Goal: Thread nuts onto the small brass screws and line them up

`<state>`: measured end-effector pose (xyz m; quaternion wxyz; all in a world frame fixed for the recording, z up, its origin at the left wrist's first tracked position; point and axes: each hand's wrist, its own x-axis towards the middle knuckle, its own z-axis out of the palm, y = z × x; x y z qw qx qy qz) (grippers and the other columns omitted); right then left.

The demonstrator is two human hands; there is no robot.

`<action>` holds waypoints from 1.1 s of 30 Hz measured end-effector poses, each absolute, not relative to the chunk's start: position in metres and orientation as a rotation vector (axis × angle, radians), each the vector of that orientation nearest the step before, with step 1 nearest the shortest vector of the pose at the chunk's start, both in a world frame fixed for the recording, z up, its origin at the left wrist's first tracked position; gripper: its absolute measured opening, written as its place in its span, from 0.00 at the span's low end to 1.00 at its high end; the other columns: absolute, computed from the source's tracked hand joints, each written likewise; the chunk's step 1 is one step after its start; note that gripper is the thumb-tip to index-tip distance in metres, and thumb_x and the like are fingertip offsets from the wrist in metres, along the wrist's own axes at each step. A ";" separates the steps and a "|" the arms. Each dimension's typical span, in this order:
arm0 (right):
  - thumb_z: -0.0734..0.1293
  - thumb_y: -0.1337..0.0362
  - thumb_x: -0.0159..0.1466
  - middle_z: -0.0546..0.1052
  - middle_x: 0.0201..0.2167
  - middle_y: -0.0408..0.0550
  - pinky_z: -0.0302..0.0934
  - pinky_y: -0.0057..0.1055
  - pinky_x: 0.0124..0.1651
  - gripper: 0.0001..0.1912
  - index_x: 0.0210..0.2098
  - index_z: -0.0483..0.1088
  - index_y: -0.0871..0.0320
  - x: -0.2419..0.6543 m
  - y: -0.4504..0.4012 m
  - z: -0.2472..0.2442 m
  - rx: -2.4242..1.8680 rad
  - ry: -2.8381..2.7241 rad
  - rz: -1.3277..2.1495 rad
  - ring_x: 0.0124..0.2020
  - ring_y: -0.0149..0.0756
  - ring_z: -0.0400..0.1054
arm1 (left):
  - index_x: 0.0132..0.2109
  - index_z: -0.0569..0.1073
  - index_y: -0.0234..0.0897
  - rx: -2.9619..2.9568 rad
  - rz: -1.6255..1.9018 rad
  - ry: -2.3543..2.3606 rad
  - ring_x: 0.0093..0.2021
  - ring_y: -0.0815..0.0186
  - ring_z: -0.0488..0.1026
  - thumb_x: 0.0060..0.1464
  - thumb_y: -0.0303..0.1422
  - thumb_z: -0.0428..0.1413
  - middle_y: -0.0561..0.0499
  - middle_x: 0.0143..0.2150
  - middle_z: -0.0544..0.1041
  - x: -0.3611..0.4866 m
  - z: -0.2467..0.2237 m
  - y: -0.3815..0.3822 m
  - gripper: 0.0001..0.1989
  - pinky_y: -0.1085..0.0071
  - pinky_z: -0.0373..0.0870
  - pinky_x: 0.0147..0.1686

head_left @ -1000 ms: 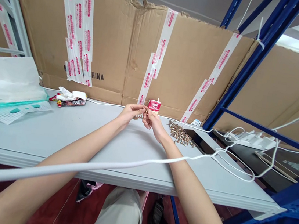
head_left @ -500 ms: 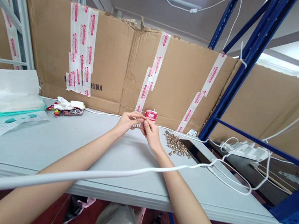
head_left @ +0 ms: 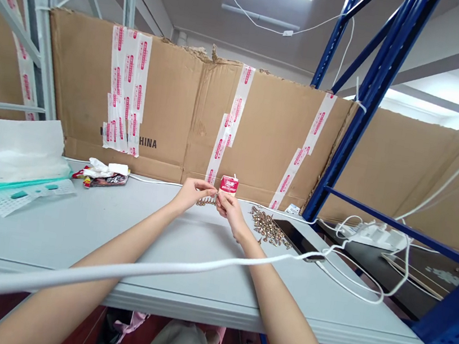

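Over the grey table (head_left: 117,241), my left hand (head_left: 192,196) and my right hand (head_left: 230,212) meet fingertip to fingertip. Both pinch at a tiny piece between them, too small and too covered by the fingers to name. Just below my left fingers stands a short row of small brass-coloured metal pieces (head_left: 206,202). Right behind the hands is a red and white carton (head_left: 229,185). To the right of my right hand lies a loose heap of small shiny metal pieces (head_left: 268,227), screw-like or stud-like in shape.
A dark phone (head_left: 299,240) lies beside the heap. A white cable (head_left: 182,268) crosses in front of my forearms. Crumpled wrappers (head_left: 103,174) and a plastic-wrapped pack (head_left: 17,165) are on the left. Cardboard (head_left: 170,107) walls the back; a blue post (head_left: 344,142) stands right.
The view has tilted up slightly, so the table sits lower in the picture. My fingertips have moved slightly apart, still meeting at the tiny piece, and more of the metal row shows.
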<state>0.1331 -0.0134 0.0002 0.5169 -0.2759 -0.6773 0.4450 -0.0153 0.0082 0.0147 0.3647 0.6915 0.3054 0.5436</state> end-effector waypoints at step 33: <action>0.56 0.47 0.59 0.57 0.17 0.40 0.44 0.25 0.24 0.22 0.19 0.58 0.58 0.146 -0.007 -0.009 -0.857 -1.799 0.643 0.21 0.28 0.49 | 0.32 0.79 0.37 1.973 1.275 0.852 0.29 0.63 0.69 0.40 0.41 0.60 0.46 0.28 0.78 -0.015 0.009 0.005 0.13 0.69 0.62 0.30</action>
